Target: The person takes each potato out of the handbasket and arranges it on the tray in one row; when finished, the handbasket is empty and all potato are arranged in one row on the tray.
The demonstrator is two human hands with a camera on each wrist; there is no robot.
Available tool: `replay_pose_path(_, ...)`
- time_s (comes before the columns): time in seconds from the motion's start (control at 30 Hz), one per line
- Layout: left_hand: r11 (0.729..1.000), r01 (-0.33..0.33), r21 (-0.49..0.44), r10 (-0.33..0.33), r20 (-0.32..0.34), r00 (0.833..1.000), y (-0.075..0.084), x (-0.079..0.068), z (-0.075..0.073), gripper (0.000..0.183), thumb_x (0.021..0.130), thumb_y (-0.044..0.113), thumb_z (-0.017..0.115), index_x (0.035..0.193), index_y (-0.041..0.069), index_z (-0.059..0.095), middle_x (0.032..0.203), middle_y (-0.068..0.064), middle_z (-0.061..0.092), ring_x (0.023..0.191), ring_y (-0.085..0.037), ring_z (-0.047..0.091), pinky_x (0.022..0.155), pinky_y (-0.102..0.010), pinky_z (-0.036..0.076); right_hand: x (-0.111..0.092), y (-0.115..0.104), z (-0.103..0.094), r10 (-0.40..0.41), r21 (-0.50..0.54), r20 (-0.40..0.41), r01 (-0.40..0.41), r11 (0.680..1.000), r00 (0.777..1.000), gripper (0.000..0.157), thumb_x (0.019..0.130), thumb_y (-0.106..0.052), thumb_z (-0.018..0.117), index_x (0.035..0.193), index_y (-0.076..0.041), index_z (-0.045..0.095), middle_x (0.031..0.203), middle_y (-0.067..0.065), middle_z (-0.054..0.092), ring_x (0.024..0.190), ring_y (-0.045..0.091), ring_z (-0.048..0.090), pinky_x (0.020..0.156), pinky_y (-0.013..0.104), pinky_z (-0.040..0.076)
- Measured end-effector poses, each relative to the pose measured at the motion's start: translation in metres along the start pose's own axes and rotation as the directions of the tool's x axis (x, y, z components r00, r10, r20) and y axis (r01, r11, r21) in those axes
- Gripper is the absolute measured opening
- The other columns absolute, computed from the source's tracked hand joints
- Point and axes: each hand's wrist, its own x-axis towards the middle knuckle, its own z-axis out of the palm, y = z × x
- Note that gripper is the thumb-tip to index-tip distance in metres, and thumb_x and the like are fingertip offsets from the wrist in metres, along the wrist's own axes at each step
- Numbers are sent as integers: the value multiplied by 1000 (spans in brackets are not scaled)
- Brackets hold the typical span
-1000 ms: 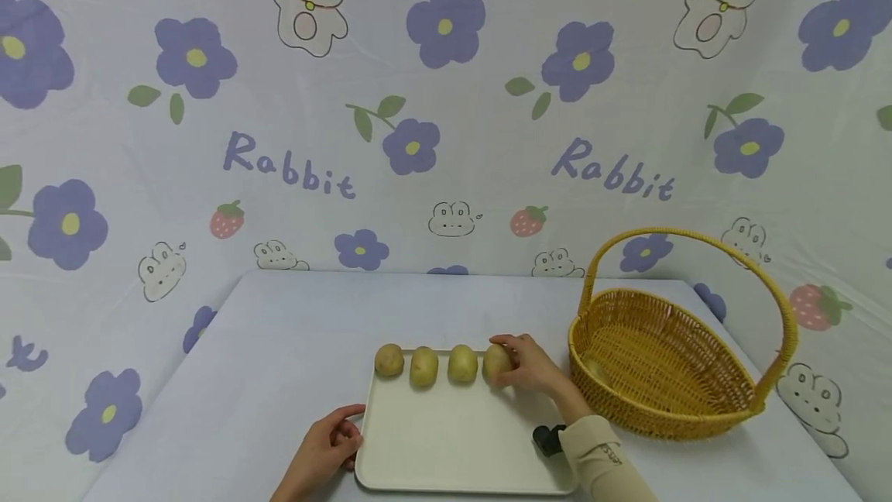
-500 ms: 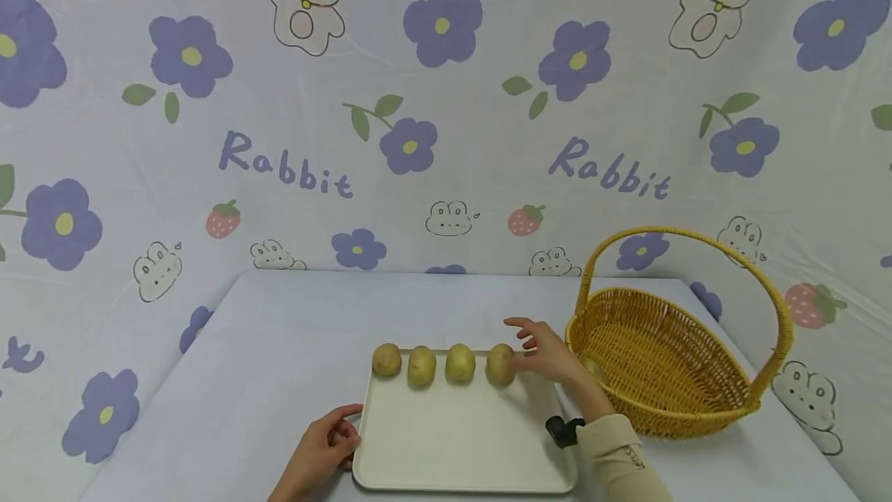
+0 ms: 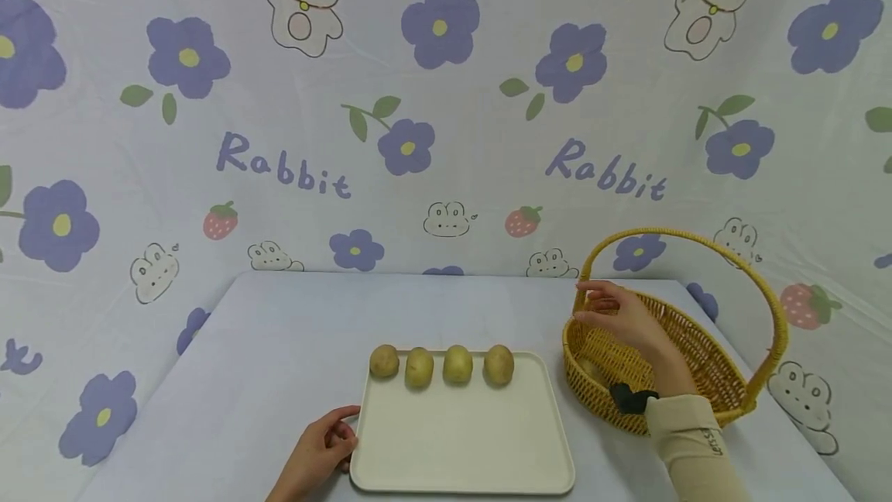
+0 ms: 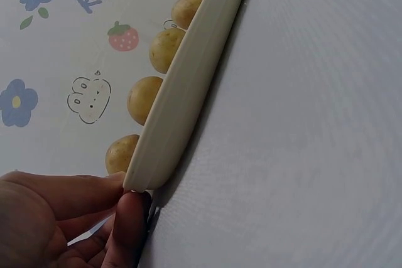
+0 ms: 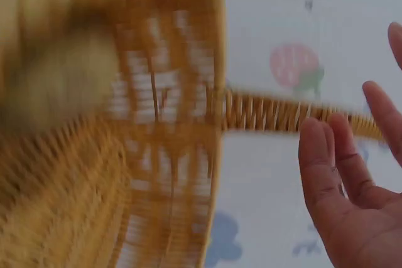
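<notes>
Several potatoes stand in a row along the far edge of a cream tray (image 3: 463, 440); the leftmost potato (image 3: 384, 362) sits in its far left corner and the rightmost potato (image 3: 499, 365) nearer the right side. At the tray's left rim, my left hand (image 3: 317, 452) pinches the edge between thumb and finger, as the left wrist view shows close up. Above the wicker basket (image 3: 602, 407), my right hand (image 3: 623, 316) hovers with loosely extended fingers, holding nothing. Inside the basket lies another potato (image 5: 63, 73), blurred in the right wrist view and partly hidden in the head view.
The basket's tall arched handle (image 3: 697, 237) rises over the right side of the table. A white cloth (image 3: 279, 347) covers the tabletop. Behind it hangs a backdrop (image 3: 390, 208) printed with flowers and rabbits.
My right hand has let go of the rightmost potato on the tray and moved right, over the basket. The left hand stays at the tray's edge.
</notes>
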Motion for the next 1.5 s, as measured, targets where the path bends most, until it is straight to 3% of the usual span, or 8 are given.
replay_pose_path(0.23, 1000, 4, -12, -4, -3, 1000, -1, 1, -3, 47, 86, 0, 59, 130, -9, 45, 82, -6, 53, 57, -10, 49, 51, -22, 46, 5, 21, -27, -13, 17, -63, 14, 1000, 998, 52, 90, -32, 62, 134, -9, 47, 126, 19, 47, 111, 32, 50, 85, 42, 48)
replay_pose_path(0.43, 1000, 2, -21, -1, 24, 1000, -2, 0, -4, 48, 86, 1, 59, 129, -11, 44, 83, -6, 53, 57, -10, 50, 52, -22, 47, 3, 44, -35, -29, 21, -121, 32, 999, 992, 48, 91, -31, 60, 129, -4, 50, 120, 14, 53, 97, 5, 54, 79, 25, 48)
replay_pose_path(0.6, 1000, 5, -6, -5, 37, 999, -3, -1, -5, 48, 86, 1, 59, 129, -11, 44, 81, -5, 54, 58, -11, 50, 51, -23, 47, 1, 69, -32, -31, 43, -159, 39, 998, 987, 42, 91, -28, 61, 124, -3, 55, 113, 6, 60, 91, -3, 55, 80, 34, 49)
replay_pose_path(0.73, 1000, -20, 19, 19, 57, 998, -3, -2, -6, 47, 87, 3, 59, 129, -11, 44, 80, -5, 55, 57, -9, 49, 51, -23, 48, -2, 84, -25, -14, 65, -90, 20, 998, 996, 45, 91, -28, 61, 124, 2, 54, 115, 16, 59, 91, -1, 56, 82, 42, 50)
replay_pose_path(0.87, 998, -51, 42, 48, 75, 996, -4, -1, -6, 48, 86, 3, 59, 129, -11, 44, 79, -5, 55, 56, -8, 49, 51, -24, 48, -2, 90, -18, 33, 100, 87, -42, 994, 996, 50, 91, -26, 60, 128, 6, 48, 123, 27, 51, 99, 11, 57, 84, 44, 50)
replay_pose_path(1.0, 997, -61, 51, 57, 77, 995, -3, -1, -7, 48, 86, 3, 60, 129, -11, 44, 79, -4, 55, 55, -7, 49, 50, -24, 48, 1, 93, -13, 71, 151, 295, -120, 981, 953, 50, 91, -21, 60, 131, 5, 46, 129, 30, 45, 109, 27, 54, 85, 46, 49)
replay_pose_path(1.17, 997, -58, 43, 54, 77, 996, -4, -1, -7, 48, 86, 3, 60, 129, -12, 43, 80, -5, 55, 55, -7, 50, 51, -24, 49, 3, 97, -7, 79, 182, 512, -198, 963, 855, 53, 91, -17, 59, 135, 7, 40, 125, 29, 49, 103, 25, 57, 83, 46, 49)
replay_pose_path(1.5, 999, -38, 16, 37, 56, 998, -5, 1, -5, 49, 87, 3, 60, 130, -12, 43, 81, -5, 54, 56, -6, 49, 51, -23, 48, 4, 101, -2, 51, 213, 656, -249, 945, 753, 49, 91, -9, 58, 134, 7, 42, 103, 10, 54, 83, 16, 55, 74, 35, 50)
